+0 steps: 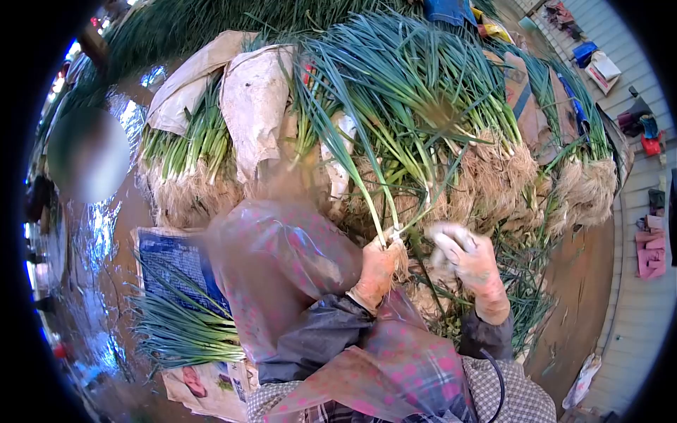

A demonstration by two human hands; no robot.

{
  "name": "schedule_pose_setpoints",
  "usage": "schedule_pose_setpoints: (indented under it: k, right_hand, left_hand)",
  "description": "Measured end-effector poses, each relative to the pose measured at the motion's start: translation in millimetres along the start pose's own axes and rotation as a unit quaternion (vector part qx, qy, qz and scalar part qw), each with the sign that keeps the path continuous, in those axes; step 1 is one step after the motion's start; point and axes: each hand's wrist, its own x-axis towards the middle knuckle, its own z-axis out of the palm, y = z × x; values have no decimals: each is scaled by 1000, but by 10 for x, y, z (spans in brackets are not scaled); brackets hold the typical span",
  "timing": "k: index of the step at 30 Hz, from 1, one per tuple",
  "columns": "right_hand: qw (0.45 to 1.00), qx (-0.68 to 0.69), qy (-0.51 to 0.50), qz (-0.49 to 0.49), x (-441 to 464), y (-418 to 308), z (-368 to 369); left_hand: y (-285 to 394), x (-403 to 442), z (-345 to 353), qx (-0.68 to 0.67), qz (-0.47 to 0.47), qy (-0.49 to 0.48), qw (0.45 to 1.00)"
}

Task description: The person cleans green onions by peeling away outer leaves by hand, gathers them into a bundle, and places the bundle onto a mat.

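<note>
My left hand (pixel 377 271) is closed around the root end of a few green onions (pixel 377 190). Their long leaves rise away from me over the pile, and pale roots hang beside my fingers. Just to the right, my right hand (pixel 471 261) is raised, its white-covered fingers curled inward and blurred by motion. Whatever lies between those fingers cannot be made out. Beyond both hands is a large heap of green onions (pixel 402 77), with tangled brown roots facing me.
Off-white sacks (pixel 255 106) lie over onion bundles at left. A smaller bunch of green onions (pixel 194 328) rests on printed sacking at lower left. Trimmed leaves (pixel 525 282) litter the ground at right. A corrugated wall (pixel 638 282) borders the right side. Wet ground (pixel 99 282) stretches along the left.
</note>
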Motion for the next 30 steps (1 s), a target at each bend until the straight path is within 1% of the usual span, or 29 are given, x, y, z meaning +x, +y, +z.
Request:
schedule_pose_setpoints:
  k: [1,2,3,4,5,6,7,8,9,11,12,13,14,16,17,19,20,21,22,23,24,25,26,27,28,29,30]
  right_hand:
    - [902,-333,72,-265,127,-145,69]
    - [888,-362,71,-273,284,-241,204]
    - [853,-432,84,-282,573,-87,292]
    - [843,-503,5,-188,770,-5,320]
    - [816,-565,-75,-94,908,57,355]
    - [839,-501,-162,-141,943,138,355]
    - [847,-432,-250,-184,948,274,308]
    - [850,-397,-269,-220,982,604,235]
    - [885,-382,-147,-221,827,722,260]
    - [818,-534,-111,-181,517,669,216]
    - [819,-534,-111,-176,411,712,169]
    - [809,-535,-67,-234,293,771,112]
    - [794,-533,-20,-290,188,839,73]
    - [798,-533,-11,-281,26,979,-3]
    - [800,-534,-7,-275,-29,1027,-25]
    - [799,-536,4,-271,-156,955,-74]
    - [808,-514,8,-287,-205,954,-109]
    - [816,-493,12,-303,-271,943,-129]
    - [828,-475,-21,-298,-381,901,-130]
    - [830,-454,-12,-324,-491,875,-111]
    - [859,-431,2,-276,-588,848,-147]
    - [885,-406,14,-228,-682,848,-219]
    - [891,-442,11,-102,-760,1041,-365]
    - [883,-469,11,25,-831,1391,-585]
    - [830,-551,-47,76,-910,1855,-855]
    - [763,-600,-153,186,-966,2005,-1026]
    - [695,-636,-254,219,-924,2000,-1071]
  left_hand:
    - [32,-18,55,2,-4,-2,1000]
    - [60,-32,106,19,2,19,1000]
    - [75,-43,129,38,11,40,998]
    - [36,-16,66,8,16,22,1000]
    - [21,7,42,11,20,22,999]
    - [29,42,30,-30,62,15,997]
    - [43,63,19,-74,104,10,992]
    - [47,17,18,-47,106,49,992]
    - [15,-6,7,-52,106,56,991]
    - [-58,-24,-6,81,81,33,993]
    - [-90,-26,-4,131,83,6,988]
    - [-80,-83,68,138,69,-10,988]
    - [-74,-122,112,206,85,-18,975]
    - [-108,-139,184,311,136,-26,940]
    - [-131,-166,209,285,125,-41,949]
    - [-179,-174,225,344,142,-62,926]
    - [-231,-141,222,390,184,-63,900]
    - [-259,-54,179,390,181,-67,900]
    - [-240,72,138,403,201,-4,893]
    - [-225,191,92,414,220,59,881]
    - [51,158,193,215,78,58,972]
    - [23,185,141,54,63,26,996]
    - [-2,169,95,69,45,28,996]
    - [51,140,97,85,30,27,996]
    - [79,129,103,85,29,22,996]
    - [85,111,111,36,16,12,999]
    - [75,106,117,-16,5,5,1000]
